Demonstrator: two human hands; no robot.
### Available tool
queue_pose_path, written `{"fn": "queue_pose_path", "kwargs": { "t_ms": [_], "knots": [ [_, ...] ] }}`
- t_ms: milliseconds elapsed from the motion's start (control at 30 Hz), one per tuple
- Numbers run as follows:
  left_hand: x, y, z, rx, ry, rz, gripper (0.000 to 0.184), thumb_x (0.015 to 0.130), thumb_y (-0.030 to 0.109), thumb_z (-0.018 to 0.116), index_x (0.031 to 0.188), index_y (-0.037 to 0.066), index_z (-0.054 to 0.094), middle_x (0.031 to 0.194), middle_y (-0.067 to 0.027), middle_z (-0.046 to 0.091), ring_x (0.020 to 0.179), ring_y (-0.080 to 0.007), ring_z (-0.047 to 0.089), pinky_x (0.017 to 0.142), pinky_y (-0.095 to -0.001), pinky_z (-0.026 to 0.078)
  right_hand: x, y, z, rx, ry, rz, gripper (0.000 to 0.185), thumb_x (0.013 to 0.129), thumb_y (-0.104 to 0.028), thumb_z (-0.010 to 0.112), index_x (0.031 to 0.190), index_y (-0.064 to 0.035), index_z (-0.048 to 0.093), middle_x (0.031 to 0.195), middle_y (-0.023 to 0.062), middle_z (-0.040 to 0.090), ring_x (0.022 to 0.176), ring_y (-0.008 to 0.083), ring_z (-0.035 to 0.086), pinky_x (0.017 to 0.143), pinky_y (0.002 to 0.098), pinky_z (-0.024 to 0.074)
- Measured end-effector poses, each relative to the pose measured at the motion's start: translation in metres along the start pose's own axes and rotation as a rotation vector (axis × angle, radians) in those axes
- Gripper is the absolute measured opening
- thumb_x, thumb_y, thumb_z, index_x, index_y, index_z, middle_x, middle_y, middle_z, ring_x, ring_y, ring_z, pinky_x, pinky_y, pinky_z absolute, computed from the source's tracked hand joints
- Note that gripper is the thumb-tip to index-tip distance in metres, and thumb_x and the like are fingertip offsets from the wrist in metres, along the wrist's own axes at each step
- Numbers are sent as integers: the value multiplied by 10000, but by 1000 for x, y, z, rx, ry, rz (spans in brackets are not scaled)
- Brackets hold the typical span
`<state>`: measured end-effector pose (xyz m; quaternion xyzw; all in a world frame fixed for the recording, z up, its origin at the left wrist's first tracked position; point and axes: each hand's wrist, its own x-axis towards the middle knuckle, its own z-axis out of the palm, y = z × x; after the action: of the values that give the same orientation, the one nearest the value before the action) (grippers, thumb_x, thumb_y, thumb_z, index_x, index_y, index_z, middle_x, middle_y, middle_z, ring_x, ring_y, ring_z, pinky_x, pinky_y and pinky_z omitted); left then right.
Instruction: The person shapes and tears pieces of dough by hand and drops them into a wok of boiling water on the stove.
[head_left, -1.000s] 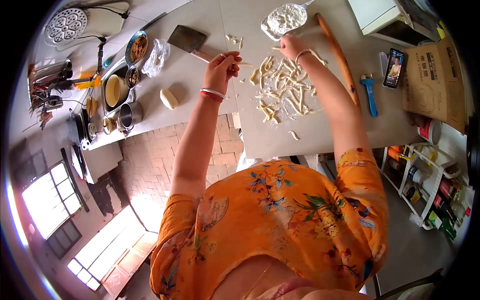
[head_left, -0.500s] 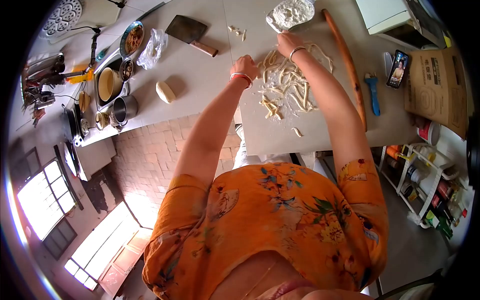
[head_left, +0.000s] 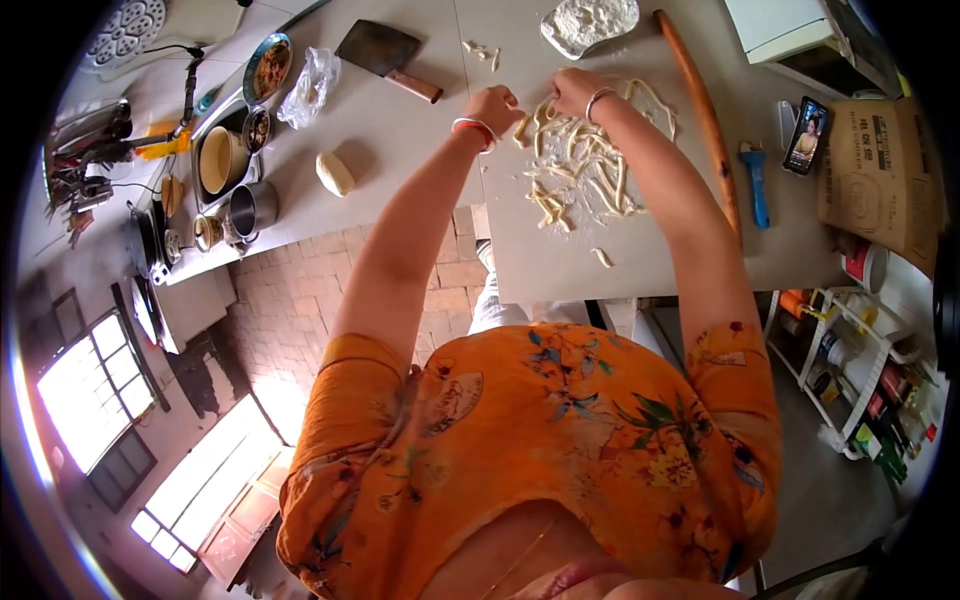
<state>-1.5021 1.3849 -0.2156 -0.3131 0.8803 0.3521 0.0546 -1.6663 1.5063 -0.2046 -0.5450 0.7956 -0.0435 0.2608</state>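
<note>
Fingers curled nearly closed, the left hand (head_left: 492,108) is at the left edge of the dough strips (head_left: 607,190), the right hand (head_left: 577,95) at their far edge; at this size I cannot tell whether either grips a strip. The strips lie loosely heaped on the table (head_left: 540,270). Beyond the right hand sits a dish of flour (head_left: 592,22), with a rolling pin (head_left: 705,110) to the right; left lie a cleaver (head_left: 378,48) and, nearer, a dough lump (head_left: 334,175).
</note>
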Motion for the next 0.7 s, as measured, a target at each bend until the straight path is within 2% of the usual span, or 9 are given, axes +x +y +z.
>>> {"fn": "queue_pose_path", "kwargs": {
  "t_ms": [100, 200, 300, 400, 433, 533, 567, 700],
  "knots": [
    [-10, 33, 6, 188, -63, -107, 331, 703, 298, 687, 928, 58, 648, 967, -137, 651, 944, -293, 607, 834, -371, 474, -9, 3, -8, 308, 79, 4, 186, 722, -134, 639, 894, -62, 640, 864, 133, 665, 873, 299, 634, 737, 370, 499],
    [-2, 27, 18, 255, -66, -69, 282, 711, 261, 667, 911, 64, 654, 901, -140, 660, 887, -301, 622, 791, -361, 490, -8, 17, 0, 465, 241, -60, 108, 753, -118, 592, 834, -51, 615, 780, 123, 643, 772, 277, 625, 692, 377, 489],
    [2, 23, 11, 77, 50, -24, 203, 730, 171, 650, 873, 27, 647, 791, -122, 662, 755, -251, 638, 673, -322, 512, -12, 15, 0, 339, 346, -44, 113, 761, -115, 599, 854, -56, 625, 792, 119, 653, 758, 273, 631, 681, 371, 489],
    [0, 29, -18, -508, -60, -182, 158, 739, 97, 641, 851, -14, 633, 698, -95, 639, 643, -162, 613, 556, -259, 489, -12, 2, -7, 324, 294, -56, 118, 780, -126, 604, 872, -58, 633, 808, 118, 662, 758, 282, 633, 684, 369, 489],
    [-8, 43, -36, -652, -50, -147, 177, 751, 67, 643, 886, -44, 619, 709, -77, 625, 610, -93, 571, 510, -216, 453, -13, -3, -10, 330, 322, -89, 131, 806, -155, 614, 870, -46, 648, 753, 112, 658, 691, 236, 636, 639, 339, 487],
    [-15, 52, -52, -812, -77, -13, 214, 770, 59, 622, 959, -39, 614, 734, -82, 632, 588, -99, 554, 495, -227, 441, -22, -16, -28, 660, 373, -100, 168, 771, -194, 641, 828, -38, 673, 736, 117, 662, 687, 258, 640, 658, 344, 494],
    [-16, 56, -54, -773, -92, -11, 248, 788, 76, 630, 1012, -29, 610, 752, -61, 634, 574, -88, 533, 494, -224, 431, -30, -22, -36, 777, 340, -74, 212, 765, -213, 662, 815, -7, 673, 678, 107, 649, 602, 207, 620, 607, 311, 481],
    [-22, 72, -58, -662, -192, 12, 251, 800, 127, 659, 1008, -8, 621, 745, -30, 629, 580, -74, 527, 507, -211, 416, -40, -23, -50, 772, 259, -111, 185, 794, -184, 650, 816, -2, 671, 655, 76, 641, 555, 119, 576, 556, 276, 468]
  ]
}}
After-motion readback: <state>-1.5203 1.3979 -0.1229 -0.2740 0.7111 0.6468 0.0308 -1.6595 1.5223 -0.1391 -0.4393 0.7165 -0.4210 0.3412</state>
